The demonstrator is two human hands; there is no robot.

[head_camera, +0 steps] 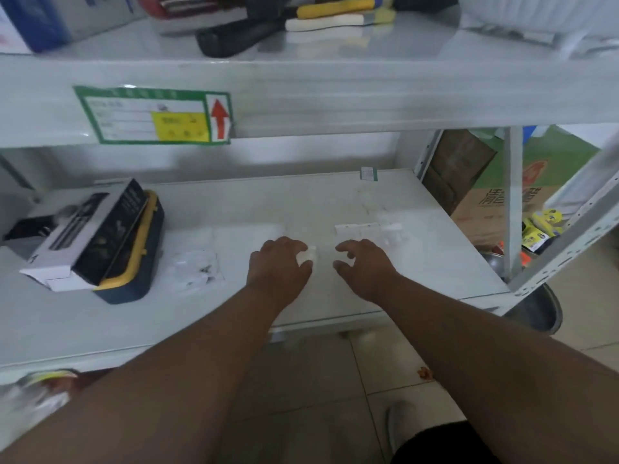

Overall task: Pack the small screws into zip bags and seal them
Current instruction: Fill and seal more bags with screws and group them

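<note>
Both arms stretched over the pale shelf (335, 202). Left hand (279, 266) pinching a small clear zip bag (307, 256) between thumb and fingers, just above the surface. Right hand (363, 266) close beside it, fingers loosely curled, apparently holding nothing, though blur hides the fingertips. More bags with dark specks, probably screws (196, 267), lying left of the left hand. White packets (368, 231) just beyond the right hand. Boxed tools on a yellow-edged case (134, 259) farther left.
</note>
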